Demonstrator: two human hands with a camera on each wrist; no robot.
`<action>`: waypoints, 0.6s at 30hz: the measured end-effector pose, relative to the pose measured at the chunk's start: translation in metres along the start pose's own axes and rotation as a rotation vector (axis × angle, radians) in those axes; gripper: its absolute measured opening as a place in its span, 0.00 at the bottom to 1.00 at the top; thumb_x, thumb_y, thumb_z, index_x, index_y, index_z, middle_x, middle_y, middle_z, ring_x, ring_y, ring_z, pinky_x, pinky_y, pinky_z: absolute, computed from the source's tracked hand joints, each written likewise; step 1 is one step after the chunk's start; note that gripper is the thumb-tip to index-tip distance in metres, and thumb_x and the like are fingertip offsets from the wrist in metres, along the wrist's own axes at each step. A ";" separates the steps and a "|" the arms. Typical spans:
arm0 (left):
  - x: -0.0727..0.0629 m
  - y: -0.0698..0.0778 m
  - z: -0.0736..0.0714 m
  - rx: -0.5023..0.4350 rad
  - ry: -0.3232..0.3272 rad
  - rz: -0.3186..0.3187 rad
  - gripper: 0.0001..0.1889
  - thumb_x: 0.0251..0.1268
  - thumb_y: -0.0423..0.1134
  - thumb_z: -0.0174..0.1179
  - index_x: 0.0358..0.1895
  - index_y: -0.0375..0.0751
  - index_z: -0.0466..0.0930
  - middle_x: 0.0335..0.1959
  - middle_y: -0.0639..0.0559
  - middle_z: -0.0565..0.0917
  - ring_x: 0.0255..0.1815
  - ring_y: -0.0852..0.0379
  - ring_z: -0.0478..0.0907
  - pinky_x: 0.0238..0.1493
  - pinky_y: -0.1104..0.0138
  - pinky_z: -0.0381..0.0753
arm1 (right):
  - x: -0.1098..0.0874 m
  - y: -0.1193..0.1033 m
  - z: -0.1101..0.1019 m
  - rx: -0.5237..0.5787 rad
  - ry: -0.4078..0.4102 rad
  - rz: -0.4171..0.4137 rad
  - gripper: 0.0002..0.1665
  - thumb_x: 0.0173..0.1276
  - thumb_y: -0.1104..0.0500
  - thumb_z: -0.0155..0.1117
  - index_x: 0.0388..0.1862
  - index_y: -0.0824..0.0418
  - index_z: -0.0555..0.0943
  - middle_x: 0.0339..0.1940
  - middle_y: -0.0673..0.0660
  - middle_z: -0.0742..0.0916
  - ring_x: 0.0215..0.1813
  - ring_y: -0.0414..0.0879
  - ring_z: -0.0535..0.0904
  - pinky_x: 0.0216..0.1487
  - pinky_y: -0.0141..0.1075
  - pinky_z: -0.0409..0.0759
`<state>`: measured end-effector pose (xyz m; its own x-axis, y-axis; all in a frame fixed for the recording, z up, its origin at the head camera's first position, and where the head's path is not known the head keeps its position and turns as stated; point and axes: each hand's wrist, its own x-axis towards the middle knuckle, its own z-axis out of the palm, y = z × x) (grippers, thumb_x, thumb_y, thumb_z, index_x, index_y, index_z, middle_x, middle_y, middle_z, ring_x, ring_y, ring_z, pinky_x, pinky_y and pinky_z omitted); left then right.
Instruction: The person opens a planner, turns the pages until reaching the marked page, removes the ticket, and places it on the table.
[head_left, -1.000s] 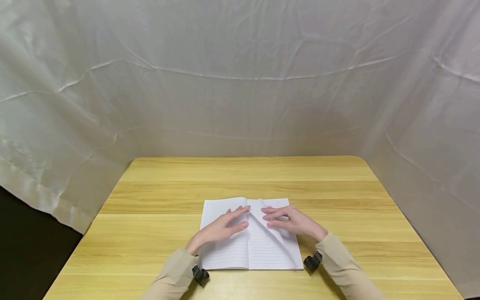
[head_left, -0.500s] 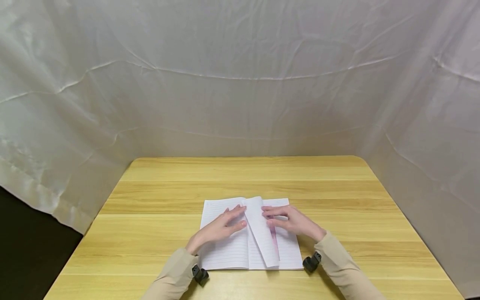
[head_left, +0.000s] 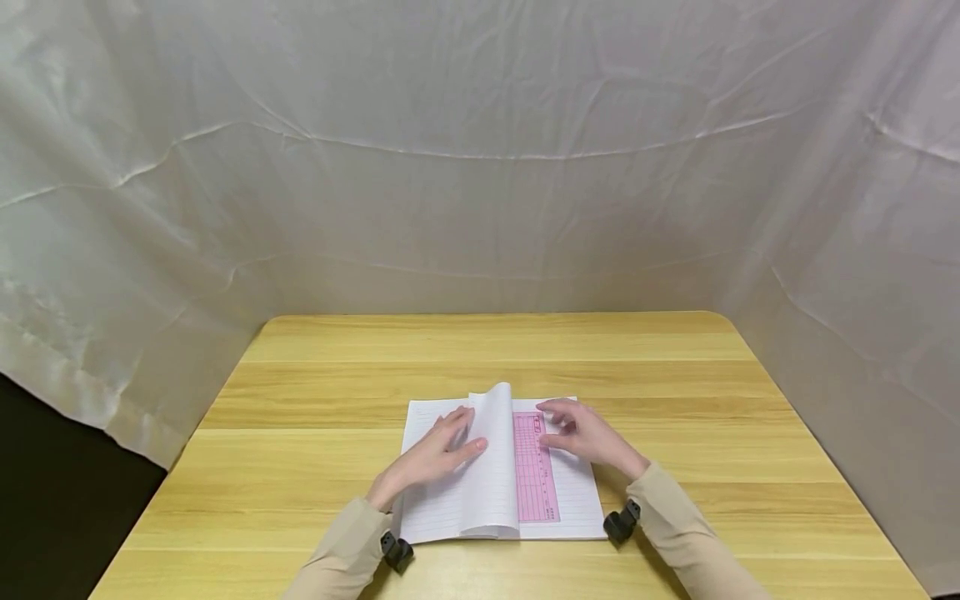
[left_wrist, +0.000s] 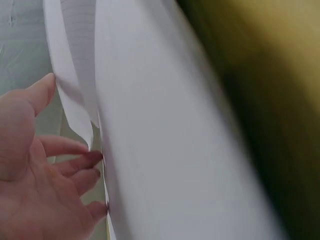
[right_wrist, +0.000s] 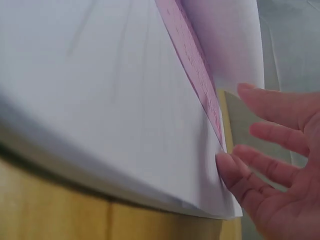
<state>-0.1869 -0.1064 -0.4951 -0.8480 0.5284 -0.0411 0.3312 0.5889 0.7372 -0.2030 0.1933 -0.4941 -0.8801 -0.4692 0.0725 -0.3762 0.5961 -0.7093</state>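
Note:
A lined notebook [head_left: 577, 498] lies spread out on the wooden table. One of its leaves [head_left: 489, 475] stands curled up near the fold, leaning left. On the right-hand page lies a pink printed slip [head_left: 534, 471], its left side behind the leaf. My left hand [head_left: 431, 454] is over the left page, and in the left wrist view its thumb [left_wrist: 47, 90] meets the raised leaf while the other fingers reach the page's edge. Loosely bent, my right hand [head_left: 588, 435] hovers at the slip's upper right. In the right wrist view its little finger [right_wrist: 229, 167] is right at the page.
The wooden table [head_left: 315, 375] extends around the notebook on all sides. Pale fabric curtains [head_left: 480, 225] hang behind it and at both sides. Small black wrist cameras [head_left: 396, 552] sit at the cuffs of the beige sleeves [head_left: 337, 542].
The leaf has swung from the right page over to the left, uncovering the pink slip. My left hand has shifted slightly left; the right has drawn back a little.

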 end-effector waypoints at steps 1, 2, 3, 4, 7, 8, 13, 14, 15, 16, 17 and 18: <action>-0.001 0.000 0.000 0.007 0.006 -0.021 0.39 0.77 0.54 0.52 0.77 0.27 0.55 0.80 0.30 0.55 0.83 0.34 0.48 0.83 0.42 0.42 | 0.001 0.000 0.000 -0.006 0.003 0.012 0.36 0.60 0.58 0.75 0.65 0.70 0.76 0.53 0.67 0.85 0.48 0.54 0.83 0.48 0.37 0.86; -0.001 0.001 -0.001 0.013 0.009 -0.042 0.40 0.76 0.55 0.53 0.77 0.27 0.55 0.80 0.30 0.54 0.83 0.33 0.47 0.83 0.42 0.41 | 0.002 0.001 0.000 -0.010 0.005 0.019 0.37 0.59 0.58 0.76 0.65 0.70 0.76 0.53 0.67 0.85 0.47 0.53 0.83 0.46 0.34 0.85; -0.002 0.001 -0.001 0.017 0.013 -0.062 0.42 0.75 0.57 0.53 0.77 0.27 0.54 0.81 0.30 0.53 0.83 0.32 0.46 0.83 0.41 0.40 | 0.003 0.002 0.001 -0.010 0.001 0.031 0.38 0.59 0.58 0.76 0.66 0.70 0.76 0.53 0.67 0.85 0.46 0.51 0.82 0.44 0.31 0.83; -0.002 0.001 -0.001 0.023 0.021 -0.078 0.43 0.74 0.58 0.54 0.77 0.27 0.54 0.81 0.30 0.53 0.83 0.31 0.45 0.83 0.41 0.40 | 0.005 0.002 0.001 -0.011 -0.001 0.042 0.39 0.58 0.57 0.77 0.66 0.70 0.75 0.53 0.66 0.84 0.46 0.50 0.82 0.43 0.29 0.82; -0.003 0.002 -0.001 0.047 0.033 -0.125 0.47 0.71 0.61 0.57 0.78 0.28 0.53 0.82 0.32 0.52 0.83 0.31 0.44 0.83 0.42 0.39 | 0.007 0.003 0.001 -0.005 -0.021 0.080 0.42 0.57 0.56 0.78 0.68 0.70 0.74 0.54 0.66 0.83 0.45 0.48 0.80 0.41 0.28 0.79; -0.003 0.002 -0.001 0.059 0.039 -0.132 0.48 0.70 0.62 0.57 0.78 0.29 0.53 0.81 0.32 0.52 0.83 0.31 0.45 0.83 0.41 0.39 | 0.008 0.003 0.001 -0.003 -0.028 0.096 0.43 0.57 0.55 0.78 0.68 0.70 0.74 0.54 0.65 0.82 0.45 0.47 0.79 0.41 0.28 0.79; -0.005 0.003 -0.002 0.100 0.051 -0.186 0.55 0.63 0.69 0.59 0.78 0.29 0.52 0.82 0.32 0.51 0.83 0.30 0.44 0.83 0.40 0.40 | 0.012 0.001 0.002 0.023 -0.057 0.150 0.47 0.54 0.55 0.80 0.70 0.70 0.72 0.55 0.64 0.80 0.43 0.44 0.76 0.39 0.28 0.77; -0.005 0.003 -0.002 0.102 0.048 -0.198 0.56 0.62 0.70 0.59 0.79 0.29 0.51 0.82 0.32 0.50 0.83 0.31 0.42 0.83 0.40 0.39 | 0.013 0.000 0.003 0.029 -0.059 0.154 0.47 0.53 0.55 0.80 0.69 0.71 0.72 0.55 0.64 0.80 0.42 0.44 0.76 0.39 0.28 0.77; -0.006 0.002 -0.002 0.106 0.043 -0.207 0.58 0.61 0.70 0.60 0.79 0.29 0.50 0.83 0.32 0.48 0.84 0.32 0.41 0.83 0.41 0.38 | 0.014 0.000 0.003 0.031 -0.062 0.152 0.47 0.53 0.56 0.80 0.69 0.71 0.72 0.54 0.65 0.79 0.41 0.43 0.75 0.38 0.27 0.77; -0.006 0.002 -0.002 0.109 0.036 -0.213 0.59 0.59 0.70 0.61 0.79 0.28 0.48 0.83 0.33 0.45 0.84 0.35 0.39 0.84 0.42 0.37 | 0.014 0.000 0.003 0.034 -0.063 0.150 0.47 0.53 0.56 0.81 0.69 0.72 0.72 0.54 0.65 0.79 0.40 0.43 0.75 0.37 0.27 0.76; -0.007 0.001 -0.002 0.107 0.034 -0.208 0.60 0.59 0.69 0.63 0.79 0.27 0.46 0.83 0.32 0.43 0.85 0.37 0.38 0.84 0.43 0.36 | 0.015 0.000 0.004 0.037 -0.064 0.156 0.47 0.52 0.56 0.81 0.68 0.72 0.73 0.53 0.65 0.79 0.39 0.42 0.74 0.36 0.26 0.75; -0.007 0.000 -0.002 0.106 0.029 -0.206 0.61 0.58 0.68 0.64 0.79 0.27 0.44 0.83 0.33 0.40 0.85 0.38 0.37 0.84 0.44 0.35 | 0.016 0.000 0.005 0.031 -0.063 0.160 0.47 0.52 0.56 0.81 0.68 0.72 0.73 0.53 0.64 0.79 0.38 0.42 0.73 0.35 0.26 0.74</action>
<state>-0.1820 -0.1113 -0.4932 -0.9132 0.3737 -0.1628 0.1905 0.7444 0.6399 -0.2156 0.1827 -0.4962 -0.9079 -0.4101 -0.0865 -0.2227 0.6469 -0.7294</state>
